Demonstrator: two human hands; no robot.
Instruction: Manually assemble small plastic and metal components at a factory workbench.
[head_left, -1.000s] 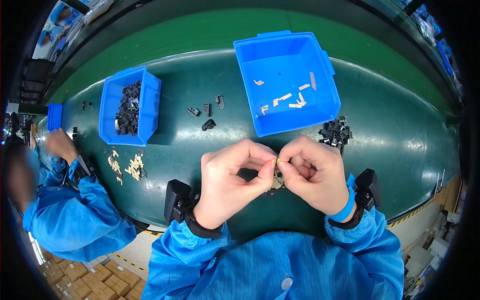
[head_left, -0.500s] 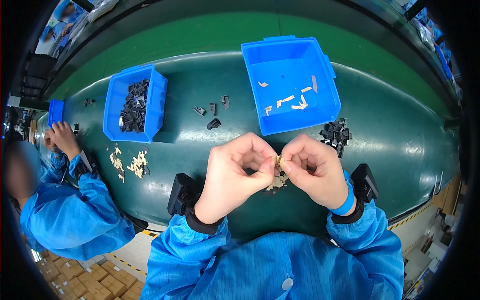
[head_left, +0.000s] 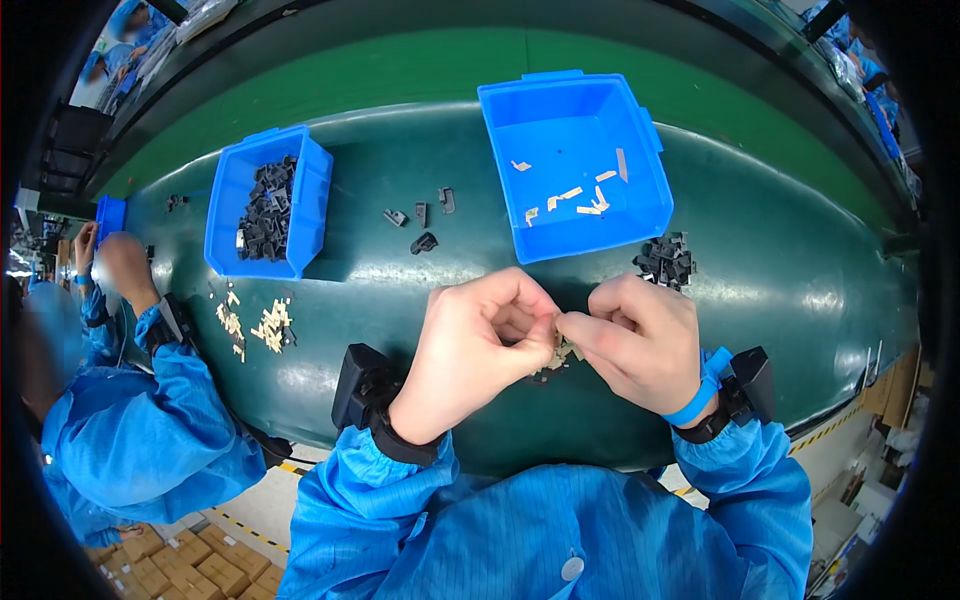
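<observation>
My left hand (head_left: 485, 328) and my right hand (head_left: 643, 340) meet fingertip to fingertip over the table. Both are closed in a pinch, and whatever sits between the fingers is too small and covered to name. Just beneath them lies a small pile of cream-coloured pieces (head_left: 568, 352), partly hidden by my hands, with dark bits at its edge. Beyond my right hand is a heap of small black plastic parts (head_left: 665, 262). A wide blue bin (head_left: 540, 145) stands farther back, with several cream strips (head_left: 570, 193) scattered on its bottom.
Left of centre stands another blue bin (head_left: 314, 205) holding many black parts (head_left: 266, 215). Several loose black parts (head_left: 424, 243) lie between the bins. Cream pieces (head_left: 272, 325) are scattered nearer the left. A co-worker's blurred hand (head_left: 125, 268) works at the far left, near a small blue bin (head_left: 112, 215).
My right hand has turned and shifted slightly right, its fingers now more extended toward the left fingertips. My left hand stays nearly in place. The co-worker's hands have moved apart.
</observation>
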